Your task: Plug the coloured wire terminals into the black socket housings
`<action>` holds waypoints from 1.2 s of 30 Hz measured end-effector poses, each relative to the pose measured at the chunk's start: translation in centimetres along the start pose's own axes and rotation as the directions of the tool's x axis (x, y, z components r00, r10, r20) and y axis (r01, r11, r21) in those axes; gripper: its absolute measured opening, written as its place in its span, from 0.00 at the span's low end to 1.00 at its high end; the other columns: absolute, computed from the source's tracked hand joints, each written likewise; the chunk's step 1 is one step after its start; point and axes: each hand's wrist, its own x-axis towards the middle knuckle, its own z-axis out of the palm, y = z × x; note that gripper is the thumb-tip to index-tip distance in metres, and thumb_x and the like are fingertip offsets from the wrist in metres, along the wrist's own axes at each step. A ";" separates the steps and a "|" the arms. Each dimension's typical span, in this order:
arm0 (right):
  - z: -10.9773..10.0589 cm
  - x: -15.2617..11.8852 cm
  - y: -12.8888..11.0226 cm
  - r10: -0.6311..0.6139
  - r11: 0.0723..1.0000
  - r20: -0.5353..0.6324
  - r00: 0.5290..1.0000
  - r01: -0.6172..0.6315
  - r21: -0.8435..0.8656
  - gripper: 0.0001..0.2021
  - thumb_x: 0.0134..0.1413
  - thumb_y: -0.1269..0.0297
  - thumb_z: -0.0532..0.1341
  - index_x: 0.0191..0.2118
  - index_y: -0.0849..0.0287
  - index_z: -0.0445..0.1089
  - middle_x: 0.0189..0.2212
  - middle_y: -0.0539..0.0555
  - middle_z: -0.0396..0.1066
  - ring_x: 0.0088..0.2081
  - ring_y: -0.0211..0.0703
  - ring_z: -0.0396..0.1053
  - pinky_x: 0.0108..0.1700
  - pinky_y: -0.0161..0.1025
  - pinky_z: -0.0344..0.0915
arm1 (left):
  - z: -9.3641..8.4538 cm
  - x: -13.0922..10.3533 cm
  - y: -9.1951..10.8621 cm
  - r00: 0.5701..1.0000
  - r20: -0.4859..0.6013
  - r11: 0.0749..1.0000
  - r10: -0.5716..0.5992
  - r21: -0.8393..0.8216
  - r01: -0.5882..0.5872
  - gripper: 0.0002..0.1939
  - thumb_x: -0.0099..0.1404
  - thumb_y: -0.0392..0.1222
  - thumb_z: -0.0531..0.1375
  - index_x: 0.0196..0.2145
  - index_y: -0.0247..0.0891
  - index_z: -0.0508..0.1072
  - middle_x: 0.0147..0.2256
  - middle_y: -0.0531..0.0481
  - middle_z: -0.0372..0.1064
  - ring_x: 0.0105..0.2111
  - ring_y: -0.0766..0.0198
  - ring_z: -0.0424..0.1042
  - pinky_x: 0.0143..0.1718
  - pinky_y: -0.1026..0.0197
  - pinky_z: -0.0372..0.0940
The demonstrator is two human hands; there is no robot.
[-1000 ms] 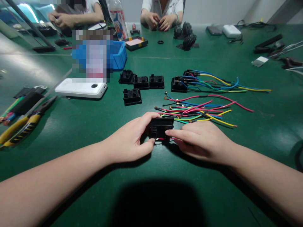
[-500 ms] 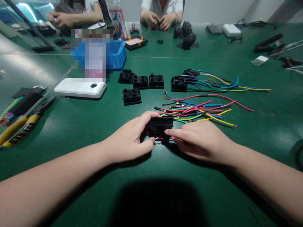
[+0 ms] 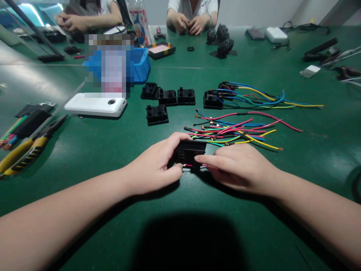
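Note:
My left hand (image 3: 162, 165) grips a black plastic housing (image 3: 191, 150) by its left side, fingers behind and thumb at the lower edge. A red wire (image 3: 188, 165) runs along the housing's near edge. From the right, my right hand (image 3: 237, 165) holds the wire low down, with its index finger against the housing; its lower fingers are partly hidden. Just beyond both hands lies a loose pile of coloured wires (image 3: 239, 131). Several black housings (image 3: 157, 114) rest behind it to the left, and a wired housing (image 3: 213, 99) stands behind the pile.
Pliers (image 3: 31, 152) and a white power bank (image 3: 96, 105) lie at left. Farther back are a blue bin (image 3: 142, 66), a shallow tray (image 3: 161, 51), a bottle (image 3: 139, 24) and black coiled cables (image 3: 225, 48). Two people sit across the table, their hands near its far edge.
My right index finger and the housing have shifted very slightly left. Both hands keep their hold.

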 end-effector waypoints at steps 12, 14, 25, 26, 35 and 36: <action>0.2 0.2 0.3 0.005 1.000 0.006 1.000 -0.005 0.002 0.17 0.61 0.69 0.55 0.55 0.58 0.62 0.27 0.49 0.69 0.25 0.38 0.62 0.27 0.37 0.50 | 0.3 -0.2 -0.8 1.000 -0.025 0.999 0.014 0.037 -0.013 0.25 0.58 0.38 0.52 0.55 0.36 0.57 0.44 0.47 0.69 0.38 0.60 0.70 0.37 0.59 0.65; 0.2 0.1 0.2 0.006 1.000 -0.004 1.000 -0.006 0.003 0.16 0.61 0.69 0.55 0.55 0.59 0.63 0.27 0.50 0.69 0.25 0.38 0.62 0.28 0.37 0.51 | 0.4 -0.2 -0.8 1.000 -0.019 0.999 0.013 0.053 -0.012 0.26 0.59 0.39 0.52 0.56 0.35 0.57 0.45 0.46 0.69 0.39 0.59 0.71 0.38 0.59 0.66; -0.1 0.5 0.1 0.026 0.999 -0.045 0.999 -0.024 0.042 0.10 0.61 0.68 0.56 0.46 0.63 0.68 0.31 0.54 0.70 0.31 0.40 0.63 0.32 0.37 0.56 | 0.4 0.0 -0.5 0.996 0.004 0.986 0.092 0.139 -0.092 0.26 0.63 0.41 0.57 0.57 0.33 0.60 0.51 0.43 0.65 0.49 0.58 0.67 0.52 0.57 0.63; -0.1 0.5 0.1 0.034 0.998 -0.034 0.999 -0.032 0.054 0.10 0.61 0.68 0.56 0.47 0.63 0.67 0.29 0.53 0.70 0.29 0.39 0.62 0.30 0.36 0.55 | 0.4 0.0 -0.5 0.996 -0.001 0.986 0.091 0.142 -0.090 0.26 0.63 0.42 0.57 0.57 0.33 0.60 0.50 0.43 0.65 0.50 0.58 0.66 0.52 0.57 0.63; -0.1 0.3 0.0 0.072 0.995 -0.001 0.997 -0.072 0.068 0.13 0.60 0.69 0.55 0.50 0.63 0.66 0.28 0.51 0.72 0.26 0.37 0.64 0.28 0.36 0.54 | 0.5 0.1 -0.3 0.999 0.004 0.986 0.055 0.156 -0.055 0.25 0.63 0.46 0.58 0.56 0.36 0.62 0.49 0.42 0.62 0.49 0.56 0.66 0.50 0.54 0.65; -0.1 0.3 0.0 0.070 0.995 0.003 0.998 -0.070 0.067 0.13 0.60 0.69 0.55 0.50 0.62 0.66 0.27 0.51 0.72 0.25 0.37 0.64 0.28 0.36 0.53 | 0.5 0.1 -0.3 0.999 0.011 0.987 0.053 0.153 -0.054 0.26 0.63 0.46 0.58 0.56 0.36 0.62 0.49 0.42 0.62 0.48 0.56 0.66 0.50 0.53 0.65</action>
